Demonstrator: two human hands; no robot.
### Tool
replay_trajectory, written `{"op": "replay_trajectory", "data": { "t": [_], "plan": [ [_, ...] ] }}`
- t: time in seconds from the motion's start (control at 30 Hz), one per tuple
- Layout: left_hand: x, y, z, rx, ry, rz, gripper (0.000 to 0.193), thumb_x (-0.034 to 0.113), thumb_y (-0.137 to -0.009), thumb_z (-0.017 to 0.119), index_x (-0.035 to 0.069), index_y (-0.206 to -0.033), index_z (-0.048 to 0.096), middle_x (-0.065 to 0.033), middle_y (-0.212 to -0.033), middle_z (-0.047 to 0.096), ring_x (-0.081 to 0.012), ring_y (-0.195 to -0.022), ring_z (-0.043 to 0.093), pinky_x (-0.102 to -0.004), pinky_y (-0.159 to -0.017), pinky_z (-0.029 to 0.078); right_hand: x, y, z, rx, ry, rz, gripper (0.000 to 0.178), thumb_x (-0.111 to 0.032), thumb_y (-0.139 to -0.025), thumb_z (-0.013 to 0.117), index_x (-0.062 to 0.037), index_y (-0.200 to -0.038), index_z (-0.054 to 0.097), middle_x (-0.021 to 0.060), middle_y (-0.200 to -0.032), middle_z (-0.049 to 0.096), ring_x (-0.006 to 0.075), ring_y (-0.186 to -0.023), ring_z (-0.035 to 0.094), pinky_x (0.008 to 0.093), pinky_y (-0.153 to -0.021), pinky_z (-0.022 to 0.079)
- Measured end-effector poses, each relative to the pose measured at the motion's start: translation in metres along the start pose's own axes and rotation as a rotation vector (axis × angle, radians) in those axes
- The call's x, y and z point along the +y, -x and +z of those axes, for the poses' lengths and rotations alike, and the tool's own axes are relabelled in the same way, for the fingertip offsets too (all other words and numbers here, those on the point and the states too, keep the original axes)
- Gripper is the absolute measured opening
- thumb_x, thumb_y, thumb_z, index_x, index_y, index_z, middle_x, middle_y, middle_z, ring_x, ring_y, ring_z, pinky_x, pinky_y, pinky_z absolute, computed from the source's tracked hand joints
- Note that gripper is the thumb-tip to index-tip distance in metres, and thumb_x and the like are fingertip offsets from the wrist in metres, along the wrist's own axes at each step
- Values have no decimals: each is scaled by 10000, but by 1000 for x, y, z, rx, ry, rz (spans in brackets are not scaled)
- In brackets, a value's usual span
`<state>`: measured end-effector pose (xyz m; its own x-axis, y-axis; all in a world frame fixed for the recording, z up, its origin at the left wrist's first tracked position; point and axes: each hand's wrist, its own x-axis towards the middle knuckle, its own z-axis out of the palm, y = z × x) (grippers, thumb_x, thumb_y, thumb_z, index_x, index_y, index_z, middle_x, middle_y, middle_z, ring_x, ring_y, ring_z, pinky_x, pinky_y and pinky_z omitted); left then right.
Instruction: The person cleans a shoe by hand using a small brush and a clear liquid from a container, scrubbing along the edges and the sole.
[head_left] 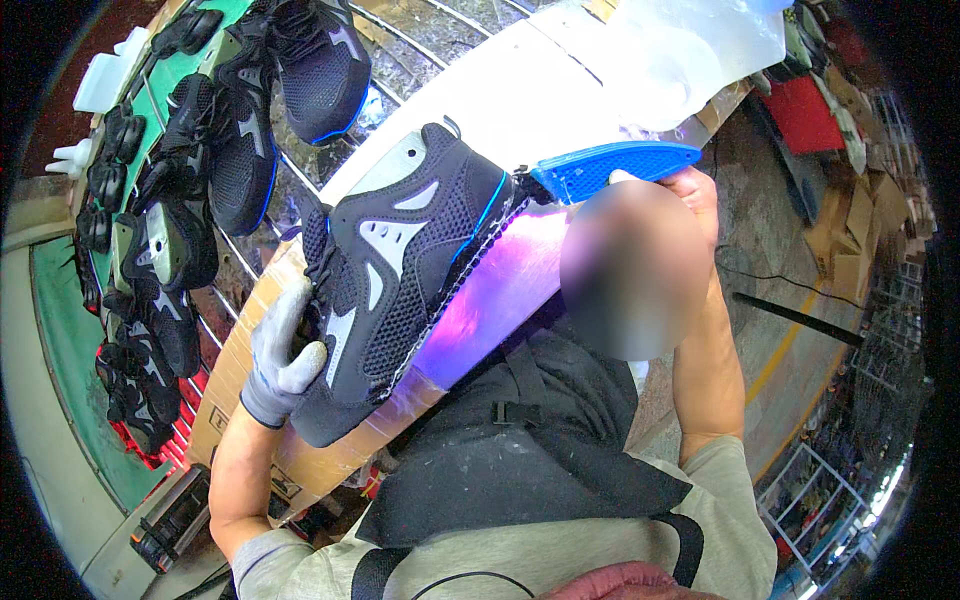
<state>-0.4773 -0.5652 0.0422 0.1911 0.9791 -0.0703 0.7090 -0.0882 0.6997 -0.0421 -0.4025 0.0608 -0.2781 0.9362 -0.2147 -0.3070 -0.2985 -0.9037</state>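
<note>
My left hand (287, 353), in a pale grey work glove, is wrapped round the toe half of a black mesh shoe upper (385, 245). The upper has light grey patches and sits on a pale last (386, 168) with a hole in its top. Its stitched bottom edge faces right. A bright blue shoe sole (612, 165) is pinched in my bare right hand (692, 200), thumb on its near side. The sole's left end lies close against the upper's heel; whether they are joined I cannot tell. A blurred patch covers part of my right hand and wrist.
Several similar black shoes (240, 170) stand on a rack of metal bars at the left. A cardboard-edged white work surface (480, 90) lies beneath the shoe, with a translucent plastic sheet (690, 50) at its far right. Cardboard boxes (850, 225) sit on the right.
</note>
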Motion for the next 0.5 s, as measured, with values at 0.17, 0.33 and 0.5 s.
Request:
{"op": "replay_trajectory", "data": {
  "t": [0.17,0.33,0.5],
  "plan": [
    [-3,3,1,28,77,-53,820,479,-823,615,-83,-1411,505,-282,-1355,594,-386,-1267,585,-431,-1085,426,-9,12,26,-30,232,-236,124,-46,-914,729,53,-984,704,95,-824,713,143,-713,674,258,-639,551],
    [-9,7,1,7,48,-56,843,497,-842,601,-96,-1429,482,-286,-1380,577,-373,-1303,563,-421,-1103,414,-9,29,40,-128,595,-593,160,8,-848,756,69,-983,697,113,-888,703,155,-765,663,276,-675,524],
    [-2,4,-1,18,81,-64,806,475,-870,603,-89,-1434,485,-277,-1391,574,-363,-1313,559,-417,-1107,411,-2,47,59,-101,787,-799,202,-12,-788,794,44,-961,707,165,-860,717,281,-750,709,340,-685,566]
  ]
}}
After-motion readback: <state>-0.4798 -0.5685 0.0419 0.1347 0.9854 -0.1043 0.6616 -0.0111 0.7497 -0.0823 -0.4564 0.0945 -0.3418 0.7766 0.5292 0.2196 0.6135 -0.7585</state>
